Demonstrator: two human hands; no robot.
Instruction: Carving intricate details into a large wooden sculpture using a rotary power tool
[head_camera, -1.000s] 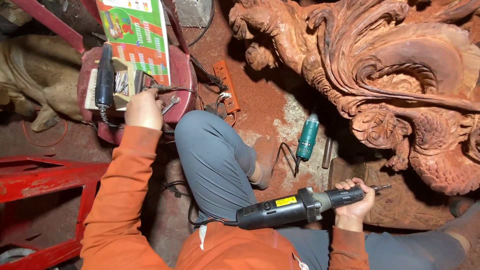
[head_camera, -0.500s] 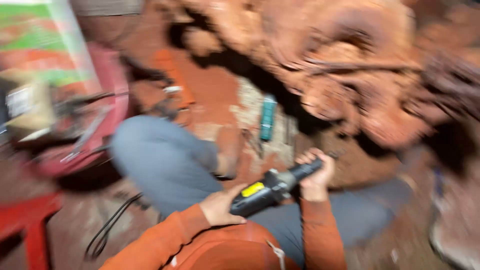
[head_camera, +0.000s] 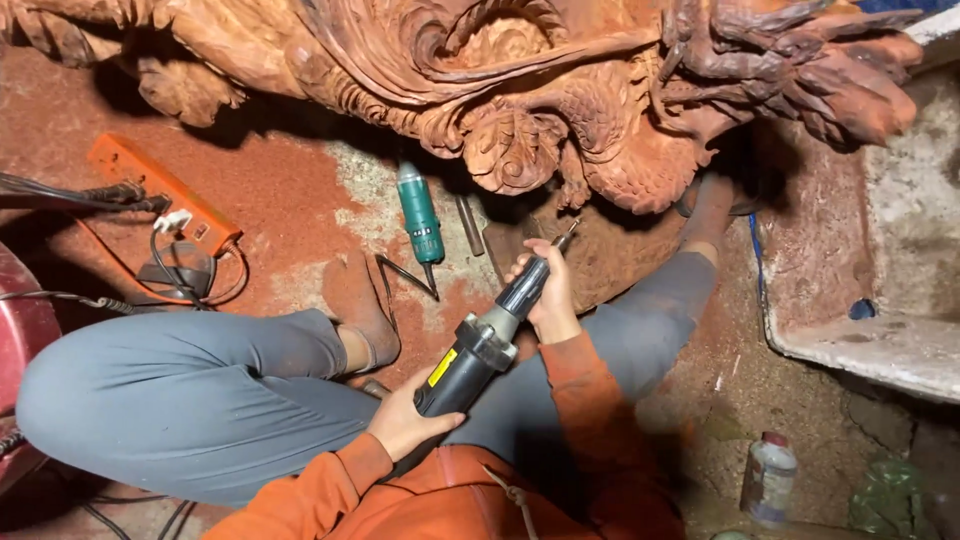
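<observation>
I sit on a floor covered in reddish wood dust, legs in grey trousers. A black power carving tool (head_camera: 487, 335) with a yellow label lies across my lap, pointing up and right. My left hand (head_camera: 405, 420) grips its rear body. My right hand (head_camera: 545, 290) wraps its slim front neck, close to the bit (head_camera: 567, 235). The bit's tip hovers just below a large reddish carved wood sculpture (head_camera: 520, 90) with scrolls and leaf shapes.
A green rotary tool (head_camera: 420, 215) lies on the floor beside a small metal rod (head_camera: 470, 225). An orange power strip (head_camera: 165, 195) with plugged cords sits at left. A small plastic bottle (head_camera: 768, 480) stands at lower right, near a pale concrete slab (head_camera: 880, 340).
My left hand left the red stool with the tools and came to the back of the carving tool. My view swung right toward the sculpture, and the tool now points at it.
</observation>
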